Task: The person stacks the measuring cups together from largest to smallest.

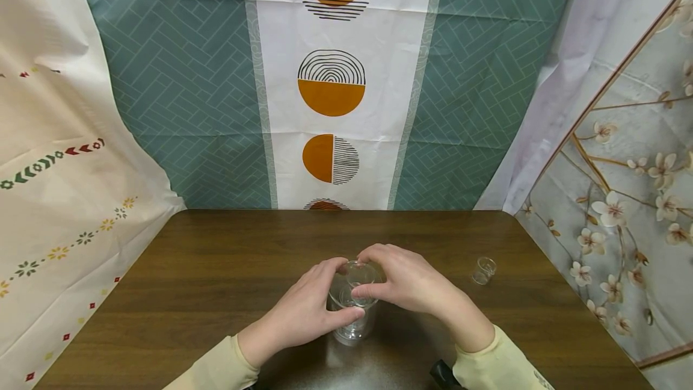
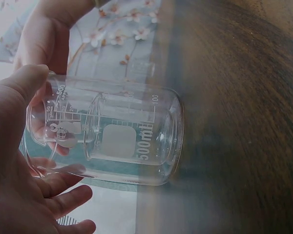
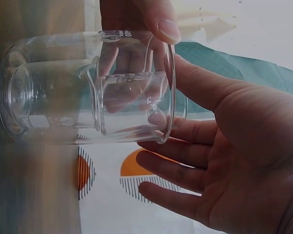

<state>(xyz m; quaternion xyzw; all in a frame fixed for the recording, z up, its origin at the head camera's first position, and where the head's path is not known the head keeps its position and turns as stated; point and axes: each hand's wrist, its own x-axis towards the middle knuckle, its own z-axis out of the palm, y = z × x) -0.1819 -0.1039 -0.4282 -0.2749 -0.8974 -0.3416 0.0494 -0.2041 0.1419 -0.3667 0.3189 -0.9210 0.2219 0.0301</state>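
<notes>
A clear glass beaker (image 1: 352,331) marked 500 ml stands upright on the table in front of me. My left hand (image 1: 311,306) grips it near the rim, thumb on the near side and fingers round the far left. Inside sits a smaller beaker (image 3: 68,92), its rim visible through the glass in the right wrist view. A still smaller beaker (image 1: 360,274) is above that one, its top above the big rim. My right hand (image 1: 408,281) pinches this one between thumb and fingers; its remaining fingers spread out in the right wrist view. Overlapping glass blurs where the inner beakers touch.
A tiny glass beaker (image 1: 484,271) stands apart on the right of the dark wooden table (image 1: 243,233). Patterned cloths hang behind the table and along both sides. A dark object (image 1: 445,374) lies beside the right sleeve at the near edge.
</notes>
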